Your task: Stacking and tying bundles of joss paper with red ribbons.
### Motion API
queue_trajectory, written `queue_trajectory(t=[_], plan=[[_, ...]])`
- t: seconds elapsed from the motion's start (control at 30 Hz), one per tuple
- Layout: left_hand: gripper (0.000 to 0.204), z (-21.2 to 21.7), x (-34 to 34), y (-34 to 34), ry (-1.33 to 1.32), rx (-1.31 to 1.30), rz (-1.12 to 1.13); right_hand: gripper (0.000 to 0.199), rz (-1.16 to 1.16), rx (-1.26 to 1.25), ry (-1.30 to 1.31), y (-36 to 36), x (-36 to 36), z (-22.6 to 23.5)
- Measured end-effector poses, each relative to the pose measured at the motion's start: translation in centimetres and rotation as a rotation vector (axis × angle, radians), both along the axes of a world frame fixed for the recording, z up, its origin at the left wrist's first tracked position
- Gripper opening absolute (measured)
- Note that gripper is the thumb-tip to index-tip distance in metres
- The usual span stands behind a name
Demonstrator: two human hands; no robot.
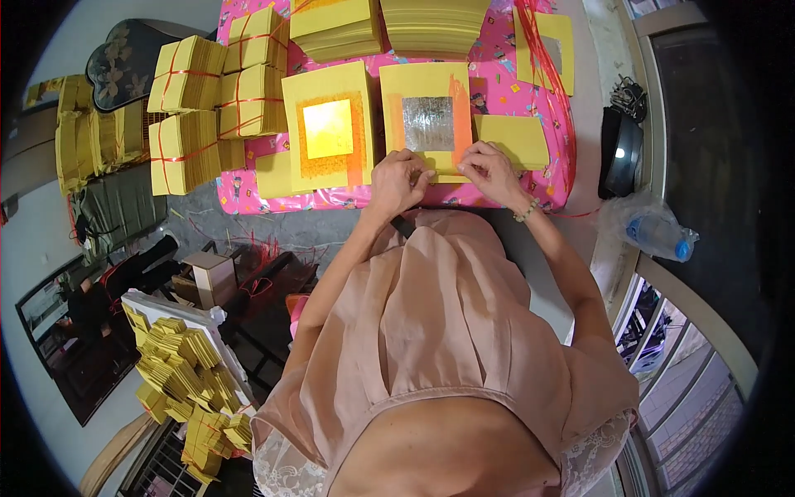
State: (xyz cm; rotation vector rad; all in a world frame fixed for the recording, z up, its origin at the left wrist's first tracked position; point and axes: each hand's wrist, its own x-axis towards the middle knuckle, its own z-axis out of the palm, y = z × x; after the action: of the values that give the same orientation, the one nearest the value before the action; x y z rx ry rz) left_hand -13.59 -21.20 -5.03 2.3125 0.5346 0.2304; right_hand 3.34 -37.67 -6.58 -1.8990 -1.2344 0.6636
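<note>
On the pink patterned tablecloth (497, 91) lie two stacks of yellow paper sheets. The left stack (327, 124) has a gold foil square on an orange patch. A silver foil square marks the right stack (426, 116). My left hand (400, 182) and my right hand (490, 170) both pinch the near edge of the right stack's top sheet, fingers closed on the paper. A small plain yellow stack (513, 139) lies just beyond my right hand. A bead bracelet sits on my right wrist.
Bundles of yellow paper tied with red string (211, 108) fill the table's left. More stacks (385, 25) lie at the far edge. Red strings (551, 74) trail at the right. A plastic bottle (658, 234) and black device (621, 153) sit right. Folded yellow papers (186, 381) pile lower left.
</note>
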Motion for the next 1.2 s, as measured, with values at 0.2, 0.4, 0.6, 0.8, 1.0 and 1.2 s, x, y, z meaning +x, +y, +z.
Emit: queue_trajectory(t=[0.2, 0.4, 0.6, 0.8, 1.0, 1.2], plan=[[0.016, -0.1, 0.1, 0.3, 0.0, -0.01, -0.006, 0.015, 0.042, 0.032, -0.17, 0.2, -0.1, 0.8], [0.015, 0.5, 0.8, 0.7, 0.042, 0.022, -0.056, 0.02, 0.168, 0.105, -0.377, 0.0, 0.4, 1.1], [0.042, 3.1, 1.7, 0.5, -0.22, 0.303, -0.032, 0.022, 0.131, -0.057, -0.156, 2.5, 3.3, 2.6], [0.05, 2.0, 2.3, -0.6, -0.216, 0.331, -0.045, 0.026, 0.013, -0.088, -0.104, 7.0, 7.4, 2.2], [0.067, 0.0, 4.1, -0.1, -0.037, 0.354, -0.06, 0.026, -0.029, -0.087, -0.123, 10.5, 10.6, -0.2], [0.076, -1.3, 4.9, 0.3, 0.067, 0.381, -0.053, 0.028, -0.054, 0.028, -0.543, 12.5, 10.4, 0.2]])
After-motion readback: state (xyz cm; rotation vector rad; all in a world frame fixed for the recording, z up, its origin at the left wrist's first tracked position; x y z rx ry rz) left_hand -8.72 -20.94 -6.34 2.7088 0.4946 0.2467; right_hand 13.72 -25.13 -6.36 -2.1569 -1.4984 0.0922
